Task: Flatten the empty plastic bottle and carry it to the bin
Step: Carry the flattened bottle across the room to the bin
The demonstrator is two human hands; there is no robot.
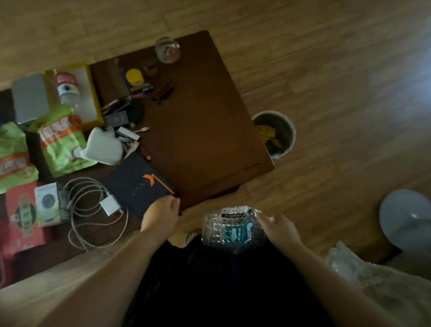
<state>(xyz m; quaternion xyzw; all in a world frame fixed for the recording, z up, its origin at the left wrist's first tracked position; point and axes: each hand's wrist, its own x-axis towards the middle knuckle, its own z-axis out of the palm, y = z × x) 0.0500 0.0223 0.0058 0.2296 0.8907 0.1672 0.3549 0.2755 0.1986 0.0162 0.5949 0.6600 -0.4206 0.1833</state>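
Observation:
A crushed clear plastic bottle (pixel 232 227) with a teal label hangs in front of my dark clothing, just off the near edge of the table. My right hand (pixel 282 228) grips its right side. My left hand (pixel 161 214) rests at the table's near edge, fingers curled by the corner of a dark box (pixel 139 184); whether it grips the box is unclear. The bin (pixel 289 128), round with a white liner and yellow scraps inside, stands on the floor by the table's right edge, beyond the bottle.
The dark wooden table (pixel 206 128) holds green snack bags (pixel 62 141), a white cable with charger (pixel 94 207), another labelled bottle (pixel 67 87), a glass jar (pixel 167 50) and small clutter on its left half. A round grey fan base (pixel 407 218) stands on the wooden floor at right.

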